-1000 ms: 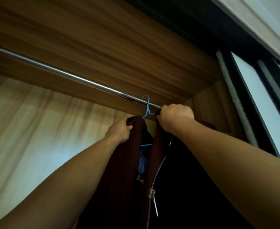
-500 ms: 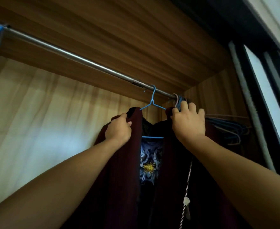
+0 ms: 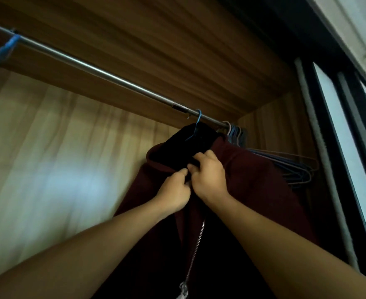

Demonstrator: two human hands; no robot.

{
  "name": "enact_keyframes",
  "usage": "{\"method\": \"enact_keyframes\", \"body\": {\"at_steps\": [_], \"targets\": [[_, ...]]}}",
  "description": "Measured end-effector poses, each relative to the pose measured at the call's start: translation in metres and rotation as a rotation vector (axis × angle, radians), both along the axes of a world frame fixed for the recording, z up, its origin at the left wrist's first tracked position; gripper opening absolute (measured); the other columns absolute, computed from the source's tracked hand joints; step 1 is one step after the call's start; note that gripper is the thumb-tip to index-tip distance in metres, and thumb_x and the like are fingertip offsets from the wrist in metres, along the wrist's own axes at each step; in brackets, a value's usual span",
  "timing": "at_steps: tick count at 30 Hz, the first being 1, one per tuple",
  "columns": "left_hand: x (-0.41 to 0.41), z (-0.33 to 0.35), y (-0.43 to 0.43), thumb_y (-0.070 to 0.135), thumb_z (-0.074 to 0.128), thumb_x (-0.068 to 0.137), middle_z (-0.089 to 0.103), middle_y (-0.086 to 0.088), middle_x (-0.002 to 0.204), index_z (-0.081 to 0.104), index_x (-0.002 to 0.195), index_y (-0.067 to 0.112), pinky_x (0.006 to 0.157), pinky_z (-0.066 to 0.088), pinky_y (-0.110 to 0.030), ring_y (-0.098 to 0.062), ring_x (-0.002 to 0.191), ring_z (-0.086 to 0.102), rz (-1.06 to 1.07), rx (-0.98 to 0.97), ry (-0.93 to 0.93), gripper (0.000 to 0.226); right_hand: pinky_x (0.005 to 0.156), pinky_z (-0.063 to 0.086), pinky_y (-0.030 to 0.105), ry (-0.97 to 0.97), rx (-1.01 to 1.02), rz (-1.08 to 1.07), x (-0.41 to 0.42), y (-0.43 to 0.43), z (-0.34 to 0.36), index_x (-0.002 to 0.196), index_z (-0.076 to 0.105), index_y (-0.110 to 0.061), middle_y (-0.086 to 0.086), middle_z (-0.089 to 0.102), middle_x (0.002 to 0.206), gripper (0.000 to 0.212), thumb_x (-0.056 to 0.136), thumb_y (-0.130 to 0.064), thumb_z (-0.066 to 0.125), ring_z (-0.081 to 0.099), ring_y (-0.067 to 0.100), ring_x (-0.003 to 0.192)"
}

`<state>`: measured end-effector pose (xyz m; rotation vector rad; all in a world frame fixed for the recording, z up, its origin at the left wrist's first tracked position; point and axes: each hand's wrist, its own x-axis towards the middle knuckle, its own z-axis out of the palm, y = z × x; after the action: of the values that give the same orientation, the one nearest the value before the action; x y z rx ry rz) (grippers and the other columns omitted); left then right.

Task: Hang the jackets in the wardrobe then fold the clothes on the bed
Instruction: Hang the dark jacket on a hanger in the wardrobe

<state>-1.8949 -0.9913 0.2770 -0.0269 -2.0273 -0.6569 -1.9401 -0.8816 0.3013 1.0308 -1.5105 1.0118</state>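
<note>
Wardrobe rail holds maroon jacket; left hand and right hand seemingly pinch it.

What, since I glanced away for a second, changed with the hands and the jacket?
The left hand and right hand slid inward from the shoulders of the jacket and now meet below the collar, gripping its front edges, so the open front is shut. The blue hanger stayed hooked on the rail.
</note>
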Motion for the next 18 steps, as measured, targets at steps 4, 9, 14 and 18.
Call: {"method": "enact_keyframes", "body": {"at_steps": [4,9,14,18], "targets": [[0.011,-0.012,-0.017,0.036,0.054,0.103,0.057,0.003,0.137,0.049,0.143,0.031,0.111,0.044,-0.037,-0.015,0.126,0.055,-0.067,0.124,-0.004,0.041,0.098,0.045,0.031,-0.095,-0.001,-0.045,-0.022,0.011,-0.01,0.131,0.064,-0.011,0.003,0.052,0.116,0.034,0.098,-0.015,0.063,0.055,0.026,0.113],[0.016,-0.025,-0.016,0.032,0.06,0.101,0.065,-0.004,0.123,0.036,0.143,0.033,0.089,0.058,-0.035,-0.02,0.1,0.068,-0.136,0.34,0.142,0.048,0.1,0.047,0.048,-0.182,-0.271,-0.144,-0.025,0.013,-0.043,0.151,0.032,-0.014,0.013,0.031,0.141,0.081,0.085,-0.018,0.079,0.038,0.033,0.128],[0.019,-0.021,-0.021,0.035,0.091,0.073,0.042,0.002,0.147,0.004,0.161,0.027,0.103,0.037,-0.025,-0.016,0.136,0.043,-0.094,0.46,0.176,0.125,0.101,0.043,0.059,-0.465,-0.341,-0.226,-0.023,0.017,-0.049,0.158,0.006,-0.012,0.015,0.02,0.152,0.119,0.076,-0.04,0.088,0.03,0.036,0.137],[0.019,-0.008,-0.031,0.017,0.083,0.069,0.063,-0.003,0.132,0.036,0.154,0.021,0.098,0.055,-0.038,-0.021,0.112,0.065,0.017,0.51,0.119,0.097,0.096,0.046,0.051,-0.521,-0.32,-0.252,-0.033,0.031,-0.041,0.138,0.038,-0.002,0.021,0.043,0.138,0.072,0.083,-0.023,0.079,0.043,0.041,0.127]]}}
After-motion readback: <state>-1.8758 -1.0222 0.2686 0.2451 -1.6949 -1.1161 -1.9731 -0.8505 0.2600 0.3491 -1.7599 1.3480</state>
